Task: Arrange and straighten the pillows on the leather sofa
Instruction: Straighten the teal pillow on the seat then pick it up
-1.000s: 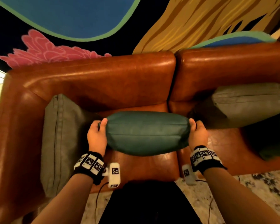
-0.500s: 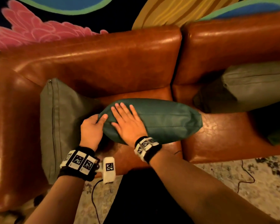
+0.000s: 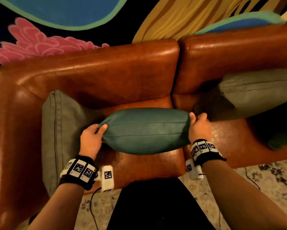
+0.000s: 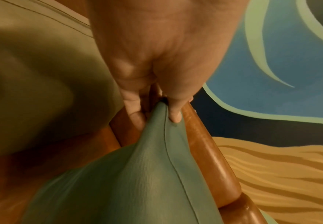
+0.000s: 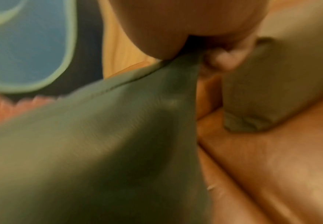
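Observation:
A teal leather pillow point(image 3: 146, 130) lies lengthwise over the seat of the brown leather sofa point(image 3: 106, 77). My left hand point(image 3: 93, 135) pinches its left corner, thumb on top; the left wrist view shows thumb and fingers closed on the teal pillow point(image 4: 147, 174) at its tip. My right hand point(image 3: 199, 125) grips the right end, and in the blurred right wrist view its fingers curl round the corner of the teal pillow point(image 5: 109, 136). A grey-green pillow point(image 3: 59, 130) leans against the left armrest. Another grey-green pillow point(image 3: 259, 95) rests on the right seat.
A dark pillow point(image 3: 282, 130) sits in shadow at the far right of the sofa. A painted mural wall point(image 3: 89, 14) rises behind the backrest. A patterned rug point(image 3: 255, 183) and thin cables lie on the floor in front. My dark-clothed legs point(image 3: 156, 205) stand against the seat edge.
My right hand left the pillow's top face near the left end and went back to grip its right end. The left hand kept its corner. The pillow sits level again.

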`<state>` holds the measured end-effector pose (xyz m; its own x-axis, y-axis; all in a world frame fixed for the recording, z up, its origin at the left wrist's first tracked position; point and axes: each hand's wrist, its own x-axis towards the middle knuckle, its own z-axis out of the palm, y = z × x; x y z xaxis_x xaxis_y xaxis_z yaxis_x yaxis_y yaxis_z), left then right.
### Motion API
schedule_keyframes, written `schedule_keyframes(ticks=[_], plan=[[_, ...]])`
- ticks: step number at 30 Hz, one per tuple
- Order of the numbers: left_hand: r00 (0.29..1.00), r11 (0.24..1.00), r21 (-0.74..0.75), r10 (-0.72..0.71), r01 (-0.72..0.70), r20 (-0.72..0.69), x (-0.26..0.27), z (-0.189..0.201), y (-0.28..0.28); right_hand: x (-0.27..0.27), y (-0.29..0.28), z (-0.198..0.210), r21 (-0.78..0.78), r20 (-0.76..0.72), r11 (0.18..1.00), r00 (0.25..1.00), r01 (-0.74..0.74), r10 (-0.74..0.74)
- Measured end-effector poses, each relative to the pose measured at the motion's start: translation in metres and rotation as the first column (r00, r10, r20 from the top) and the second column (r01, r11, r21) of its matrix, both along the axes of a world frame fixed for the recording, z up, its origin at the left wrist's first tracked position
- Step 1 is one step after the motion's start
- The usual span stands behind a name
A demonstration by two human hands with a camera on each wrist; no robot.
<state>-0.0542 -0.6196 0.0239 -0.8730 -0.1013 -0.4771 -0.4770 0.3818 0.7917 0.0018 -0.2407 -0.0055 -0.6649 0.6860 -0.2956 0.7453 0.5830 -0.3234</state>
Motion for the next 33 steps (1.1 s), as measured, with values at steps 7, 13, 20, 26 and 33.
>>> schedule_keyframes(ticks=[7,13,20,26,33], plan=[[0.982,0.948,0.273,0.128,-0.162,0.138,0.016,0.010,-0.022,-0.037,0.011,0.058,-0.196,-0.386,0.980,0.920,-0.012,-0.066],[0.858,0.980,0.079,-0.199,0.184,0.474,0.070,-0.039,-0.056,-0.049,-0.057,0.140,-0.146,-0.701,0.876,0.673,-0.459,0.236],[0.857,0.959,0.211,-0.265,0.188,0.442,0.033,-0.028,0.030,0.070,-0.168,0.050,0.119,-0.443,0.468,0.375,-0.875,0.814],[0.688,0.706,-0.060,-0.663,0.706,0.296,0.026,-0.046,0.103,0.124,-0.147,-0.015,-0.468,-0.366,0.337,0.526,-0.817,0.768],[0.777,0.823,0.084,-0.560,0.562,0.287,0.009,-0.073,0.112,0.123,-0.006,-0.059,-0.639,-0.220,0.758,0.912,0.133,-0.346]])
